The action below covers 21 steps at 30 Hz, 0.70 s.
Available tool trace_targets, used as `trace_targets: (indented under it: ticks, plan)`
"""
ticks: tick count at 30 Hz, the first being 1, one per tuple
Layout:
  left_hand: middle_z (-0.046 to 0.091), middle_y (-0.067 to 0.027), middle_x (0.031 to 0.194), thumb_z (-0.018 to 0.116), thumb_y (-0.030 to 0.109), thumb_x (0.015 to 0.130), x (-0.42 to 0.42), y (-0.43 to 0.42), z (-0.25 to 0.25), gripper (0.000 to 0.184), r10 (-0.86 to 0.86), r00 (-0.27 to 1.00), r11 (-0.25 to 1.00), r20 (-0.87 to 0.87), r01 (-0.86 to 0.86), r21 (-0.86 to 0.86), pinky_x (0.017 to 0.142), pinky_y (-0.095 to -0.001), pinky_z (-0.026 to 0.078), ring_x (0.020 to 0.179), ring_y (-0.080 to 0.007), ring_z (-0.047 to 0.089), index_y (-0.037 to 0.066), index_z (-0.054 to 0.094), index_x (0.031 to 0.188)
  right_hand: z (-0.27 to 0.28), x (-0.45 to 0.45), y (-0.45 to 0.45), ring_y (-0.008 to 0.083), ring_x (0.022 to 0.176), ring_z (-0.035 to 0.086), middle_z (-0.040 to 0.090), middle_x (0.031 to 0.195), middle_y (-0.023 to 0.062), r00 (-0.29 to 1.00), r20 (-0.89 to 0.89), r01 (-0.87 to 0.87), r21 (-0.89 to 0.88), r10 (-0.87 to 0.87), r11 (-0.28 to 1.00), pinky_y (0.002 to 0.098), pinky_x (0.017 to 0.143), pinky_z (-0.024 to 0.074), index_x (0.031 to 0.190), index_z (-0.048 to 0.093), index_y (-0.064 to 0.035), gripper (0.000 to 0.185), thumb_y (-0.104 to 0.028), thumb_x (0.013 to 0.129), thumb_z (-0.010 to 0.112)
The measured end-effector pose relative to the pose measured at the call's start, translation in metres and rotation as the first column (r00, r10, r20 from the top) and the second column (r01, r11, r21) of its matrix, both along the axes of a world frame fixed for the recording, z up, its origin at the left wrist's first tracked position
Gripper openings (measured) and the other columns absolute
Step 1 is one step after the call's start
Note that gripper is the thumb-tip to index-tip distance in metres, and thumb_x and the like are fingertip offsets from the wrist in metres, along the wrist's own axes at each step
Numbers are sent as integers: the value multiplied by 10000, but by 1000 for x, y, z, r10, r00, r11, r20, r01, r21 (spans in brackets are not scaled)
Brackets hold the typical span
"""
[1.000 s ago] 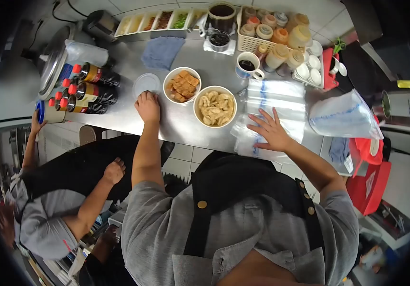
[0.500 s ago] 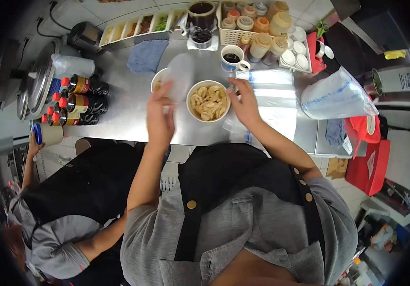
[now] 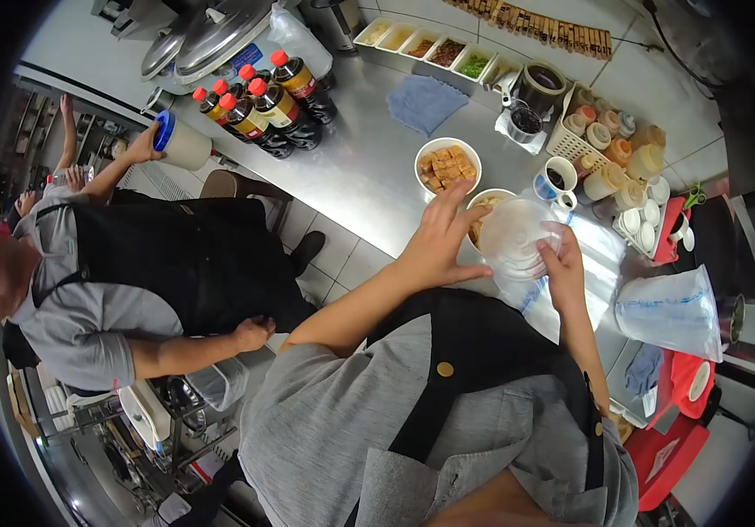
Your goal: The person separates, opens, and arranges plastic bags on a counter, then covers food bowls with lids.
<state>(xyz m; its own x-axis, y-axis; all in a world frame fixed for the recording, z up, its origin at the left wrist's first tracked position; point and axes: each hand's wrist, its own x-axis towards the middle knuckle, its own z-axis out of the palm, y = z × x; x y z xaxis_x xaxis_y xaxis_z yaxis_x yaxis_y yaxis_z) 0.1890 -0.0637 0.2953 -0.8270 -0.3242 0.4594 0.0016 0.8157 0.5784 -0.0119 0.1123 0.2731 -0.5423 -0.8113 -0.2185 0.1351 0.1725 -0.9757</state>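
My right hand (image 3: 563, 268) pinches the edge of a round translucent plastic lid (image 3: 522, 241). The lid is tilted over the front part of a white bowl (image 3: 476, 230) that holds pale, dumpling-like pieces, mostly hidden beneath it. To the left of this bowl, my left hand (image 3: 437, 239) is open, fingers spread and thumb apart; I cannot tell whether its fingertips touch the rim. Just behind stands a second white bowl (image 3: 418, 167), uncovered, with brown cubes (image 3: 449, 167) in it.
Several dark sauce bottles (image 3: 276, 110) with red caps stand at the left. A blue cloth (image 3: 426, 103), a topping tray (image 3: 434, 48), a mug (image 3: 555, 178) and a squeeze-bottle basket (image 3: 570, 132) line the back. Plastic bags (image 3: 584, 272) lie right. A co-worker (image 3: 166, 272) stands left, holding a blue-rimmed container (image 3: 188, 143).
The lid, earlier by my left hand over the other bowl, is now in my right hand above the dumpling-like pieces. The brown cubes are uncovered. My view has swung left.
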Motion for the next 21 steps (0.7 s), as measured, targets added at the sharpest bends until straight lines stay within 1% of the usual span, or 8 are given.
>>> trace_targets:
  ticks: [4, 6, 8, 12, 14, 16, 19, 21]
  plan:
    - [215, -299, 1595, 971, 496, 538, -6, 11, 8, 1211, -106, 986, 994, 130, 108, -4, 1169, -576, 287, 1471, -520, 247, 160, 378, 1540, 15, 30, 0, 145, 1081, 592, 603, 1177, 69, 978, -60, -199, 29, 200, 980, 300, 906, 511, 1339, 506, -30, 375, -58, 982, 615]
    - [209, -295, 1596, 975, 490, 534, -11, 20, 3, 1230, -175, 971, 982, 161, 162, 92, 1167, -579, 288, 1468, -522, 244, 180, 363, 1555, -7, 39, -9, 138, 898, 636, 620, 1075, 83, 940, -271, -257, -170, 206, 951, 264, 584, 549, 1283, 513, -20, 336, -86, 971, 620]
    - [203, -290, 1598, 979, 484, 529, -15, 25, 0, 1249, -248, 948, 961, 201, 215, 173, 1166, -583, 290, 1466, -525, 241, 201, 347, 1569, 15, 47, -10, 139, 891, 627, 618, 1045, 71, 977, -14, -212, -112, 212, 971, 280, 629, 549, 1240, 533, -13, 316, -141, 972, 641]
    - [225, -268, 1585, 950, 450, 534, -27, 23, 4, 1224, -272, 914, 950, 303, 203, 239, 1133, -626, 296, 1448, -521, 231, 267, 340, 1579, -15, 38, -5, 132, 819, 632, 627, 1026, 61, 945, -293, -200, -166, 146, 966, 276, 649, 531, 1228, 545, -27, 288, -176, 994, 620]
    - [265, -264, 1550, 923, 361, 541, -38, 11, 17, 1163, -267, 905, 963, 331, 236, 133, 1145, -595, 299, 1438, -509, 243, 234, 377, 1560, 26, 34, 3, 117, 755, 611, 624, 987, 50, 951, 279, -139, -9, 136, 990, 261, 657, 504, 1249, 549, -45, 285, -196, 1012, 595]
    - [339, -260, 1516, 908, 366, 560, -58, -24, -3, 1113, -205, 930, 979, 305, 196, 62, 1158, -560, 298, 1432, -482, 288, 213, 409, 1543, 6, 27, 8, 113, 745, 603, 617, 971, 42, 977, 212, 29, -23, -23, 999, 259, 639, 504, 1237, 553, -53, 266, -201, 1018, 582]
    - [424, -213, 1497, 806, 401, 711, -110, -72, -1, 960, -317, 902, 933, 294, 240, 270, 1196, -467, 263, 1439, -396, 345, 168, 398, 1549, -50, 23, 11, 122, 727, 596, 585, 976, 48, 947, 100, 310, -57, -304, 949, 278, 588, 514, 1206, 524, -44, 270, -210, 1008, 601]
    - [445, -197, 1503, 771, 437, 761, -138, -79, -1, 917, -485, 778, 796, 400, 202, 571, 1203, -424, 265, 1445, -369, 363, 153, 397, 1548, -58, 26, 10, 142, 735, 611, 568, 1032, 84, 932, 211, 236, 263, -294, 935, 298, 558, 526, 1220, 462, -26, 343, -190, 980, 644]
